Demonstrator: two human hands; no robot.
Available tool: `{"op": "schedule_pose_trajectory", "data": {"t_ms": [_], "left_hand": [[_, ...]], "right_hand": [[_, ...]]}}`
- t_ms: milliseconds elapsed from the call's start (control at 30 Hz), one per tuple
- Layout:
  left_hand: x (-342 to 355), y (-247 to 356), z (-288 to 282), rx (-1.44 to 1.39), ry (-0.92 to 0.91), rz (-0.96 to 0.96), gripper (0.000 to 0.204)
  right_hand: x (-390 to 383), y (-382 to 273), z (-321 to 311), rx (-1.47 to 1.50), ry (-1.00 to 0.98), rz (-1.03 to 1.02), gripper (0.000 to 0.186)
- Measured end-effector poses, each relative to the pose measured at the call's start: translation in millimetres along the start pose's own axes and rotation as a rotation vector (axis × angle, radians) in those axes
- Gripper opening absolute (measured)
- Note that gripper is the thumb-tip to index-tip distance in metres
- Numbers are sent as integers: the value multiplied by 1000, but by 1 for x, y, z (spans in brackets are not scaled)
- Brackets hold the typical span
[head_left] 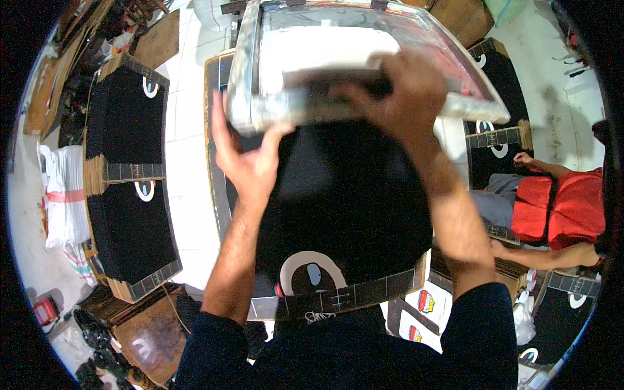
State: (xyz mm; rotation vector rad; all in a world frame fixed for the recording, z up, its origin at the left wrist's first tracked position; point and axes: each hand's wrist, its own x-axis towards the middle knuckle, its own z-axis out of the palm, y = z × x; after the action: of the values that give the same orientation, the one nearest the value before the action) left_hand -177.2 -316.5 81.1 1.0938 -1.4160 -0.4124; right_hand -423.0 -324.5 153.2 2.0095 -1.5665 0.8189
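A screen-printing frame [292, 109] with pale, stained edges is raised at the far side of a board draped in black fabric [351, 195]. My left hand [250, 159] is at the frame's near left corner, thumb and fingers spread apart on either side of it; whether it bears on the frame is unclear. Over the mesh, my right hand [413, 97] is closed on a dark, bar-shaped squeegee [312, 79], both smeared by motion. White ink or film covers part of the mesh. Close to me, a white ring print with an eye shape [315, 273] shows on the fabric.
Boards with black fabric and similar prints [127, 175] line the left; more stand at the right. A person in a red shirt [575, 205] sits at the right. Bundled white sheets [65, 195] lie far left. Printed white papers [419, 312] are near my right elbow.
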Motion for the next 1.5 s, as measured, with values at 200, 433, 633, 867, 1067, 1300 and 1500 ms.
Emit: {"op": "schedule_pose_trajectory", "data": {"t_ms": [200, 433, 633, 867, 1067, 1300, 1500], "left_hand": [[98, 2, -39, -121, -56, -78, 93], [-140, -219, -220, 580, -259, -751, 42], [-436, -198, -318, 482, -1158, -1092, 36], [-466, -112, -298, 537, -848, -882, 38], [-503, -122, -303, 452, -497, -806, 42], [-524, -75, -346, 632, -186, -1230, 25], [-414, -75, -363, 798, 28, -903, 14]], "right_hand": [[146, 31, -43, -16, -42, 124, 74], [210, 22, -66, -55, -86, 175, 70], [239, 55, -56, 167, -128, 193, 72], [268, 108, -44, 57, -205, 147, 85], [255, 131, -39, 81, -255, 85, 61], [271, 198, -20, -282, -281, -100, 47], [271, 217, -13, 11, -289, 46, 52]]}}
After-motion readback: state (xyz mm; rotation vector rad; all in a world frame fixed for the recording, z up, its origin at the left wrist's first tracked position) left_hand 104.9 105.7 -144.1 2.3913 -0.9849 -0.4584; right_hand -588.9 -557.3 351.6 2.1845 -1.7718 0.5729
